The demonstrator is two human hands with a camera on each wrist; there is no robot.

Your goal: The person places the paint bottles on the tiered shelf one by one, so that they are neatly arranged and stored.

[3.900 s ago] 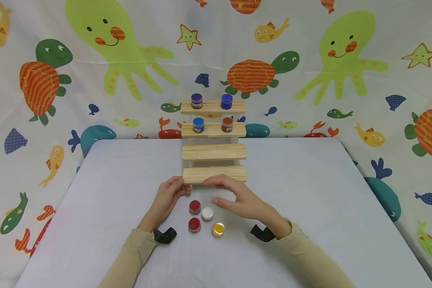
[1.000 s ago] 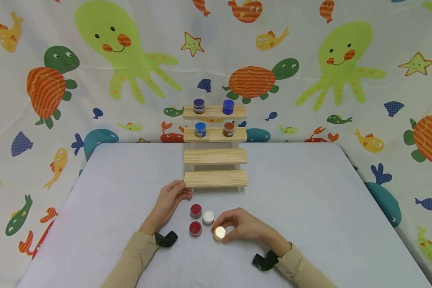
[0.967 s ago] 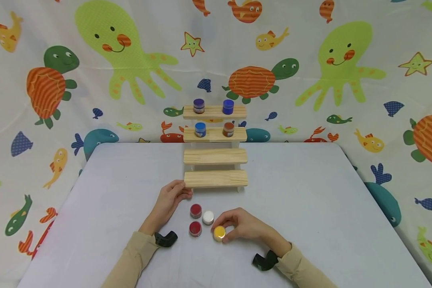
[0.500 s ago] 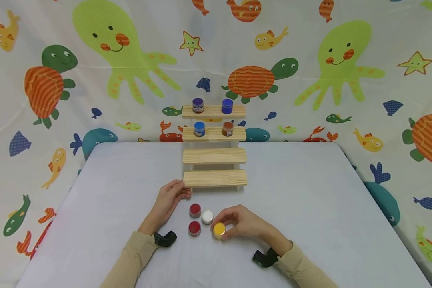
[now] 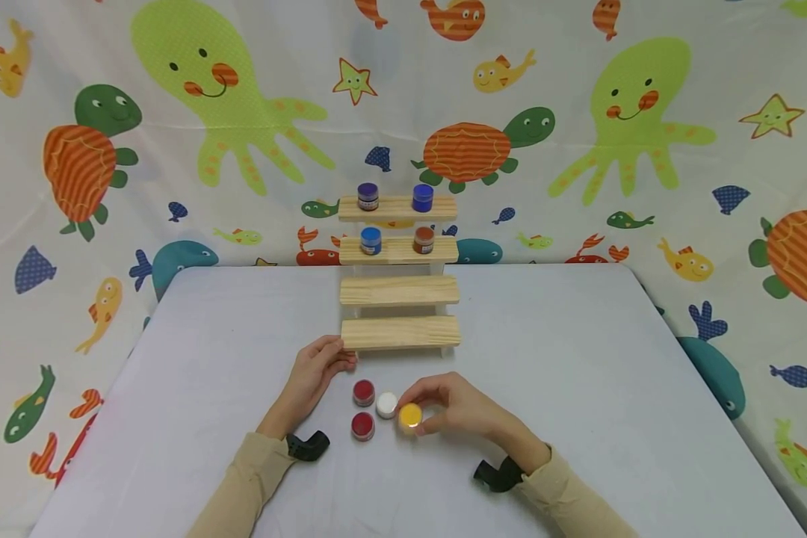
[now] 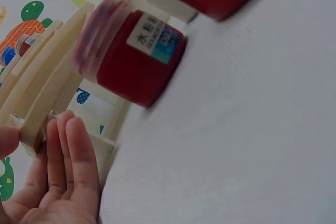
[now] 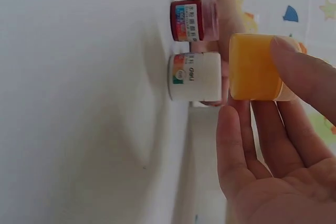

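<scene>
My right hand [image 5: 459, 409] pinches a yellow paint jar [image 5: 410, 416] between thumb and fingers. In the right wrist view that jar [image 7: 256, 67] is held clear of the white table. My left hand [image 5: 314, 379] grips the left end of the lowest step of a wooden tiered rack [image 5: 400, 332]; the left wrist view has the thumb on one side of the board and the fingers [image 6: 79, 140] on the other. Close by on the table stand a white paint jar [image 5: 386, 405] and two red paint jars, one farther off [image 5: 363, 392] and one nearer [image 5: 362, 426].
On the rack's top step sit a purple jar [image 5: 368, 196] and a dark blue jar [image 5: 422, 197]. The step below bears a lighter blue jar [image 5: 370, 240] and a brown jar [image 5: 424, 240]. A sea-animal curtain [image 5: 403, 90] hangs behind the table [image 5: 545, 359].
My right hand went from open near the rack down to the yellow jar, took hold of it, and has raised it slightly toward the rack. The left hand keeps its grip on the rack.
</scene>
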